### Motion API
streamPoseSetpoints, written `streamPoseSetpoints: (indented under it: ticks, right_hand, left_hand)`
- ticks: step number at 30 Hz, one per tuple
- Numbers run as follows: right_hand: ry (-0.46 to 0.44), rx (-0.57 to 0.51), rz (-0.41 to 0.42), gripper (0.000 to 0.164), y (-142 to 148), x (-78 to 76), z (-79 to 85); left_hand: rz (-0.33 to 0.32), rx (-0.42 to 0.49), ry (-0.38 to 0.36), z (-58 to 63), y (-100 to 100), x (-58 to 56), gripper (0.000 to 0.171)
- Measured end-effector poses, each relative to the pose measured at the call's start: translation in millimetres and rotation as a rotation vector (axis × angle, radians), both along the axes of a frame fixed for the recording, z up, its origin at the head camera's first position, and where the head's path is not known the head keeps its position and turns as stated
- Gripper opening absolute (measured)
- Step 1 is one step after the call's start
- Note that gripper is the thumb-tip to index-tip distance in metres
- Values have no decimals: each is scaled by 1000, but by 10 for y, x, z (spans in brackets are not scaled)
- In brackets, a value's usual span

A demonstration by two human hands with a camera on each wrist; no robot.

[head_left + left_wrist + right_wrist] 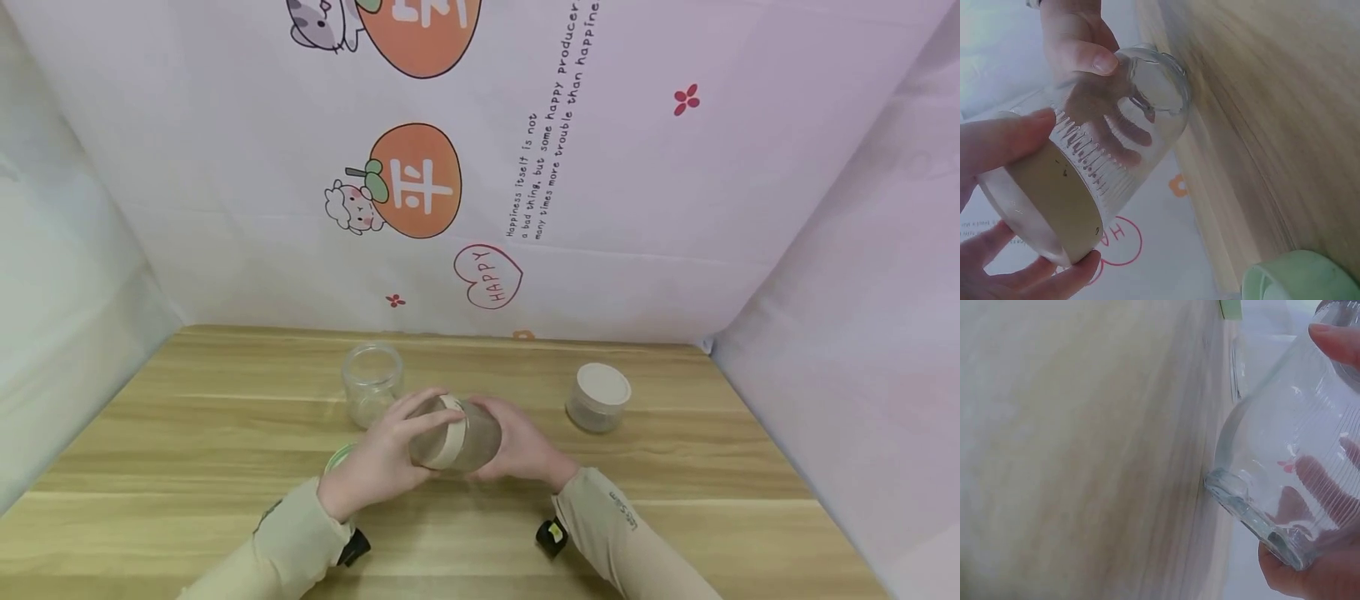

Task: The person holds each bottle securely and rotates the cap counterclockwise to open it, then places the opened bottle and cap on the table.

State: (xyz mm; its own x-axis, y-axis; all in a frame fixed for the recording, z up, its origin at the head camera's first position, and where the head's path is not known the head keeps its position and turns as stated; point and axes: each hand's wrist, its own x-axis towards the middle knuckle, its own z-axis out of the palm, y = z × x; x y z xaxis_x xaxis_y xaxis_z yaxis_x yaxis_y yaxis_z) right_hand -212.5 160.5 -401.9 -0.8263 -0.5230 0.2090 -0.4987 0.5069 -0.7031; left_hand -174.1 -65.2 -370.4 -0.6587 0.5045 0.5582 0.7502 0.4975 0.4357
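A clear glass jar [482,437] with a wide beige band [1060,194] is tilted on its side between the two hands. My left hand [382,454] grips the banded end, thumb on one side and fingertips on the other. Around the base end curls my right hand [525,446]; its fingers show through the ribbed glass in the left wrist view. In the right wrist view, the jar's thick base [1260,528] is close over the wood. A pale green round lid-like piece [1307,275] lies beside the left hand, mostly hidden by it in the head view.
An open clear jar [372,379] stands behind the left hand. At the right is a short clear jar [598,396] with a white lid. The wooden table [225,433] meets a printed white cloth wall [600,275] at the back, with white cloth on both sides.
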Motion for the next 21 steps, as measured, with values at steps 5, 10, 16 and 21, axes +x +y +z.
streamPoseSetpoints:
  ticks: [5, 10, 16, 21]
  right_hand:
    - [13, -6, -23, 93, -14, 9, 13]
    - [27, -30, -38, 94, -11, 3, 6]
    - [16, -52, -44, 96, -12, 16, -5]
    - [-4, -74, -37, 96, -15, 4, -17]
  left_hand:
    - [70, 118, -251, 19, -17, 5, 77]
    - [97, 186, -368, 26, -18, 11, 79]
    - [109, 194, -416, 25, -14, 25, 81]
    - [100, 259, -492, -1, -39, 24, 82]
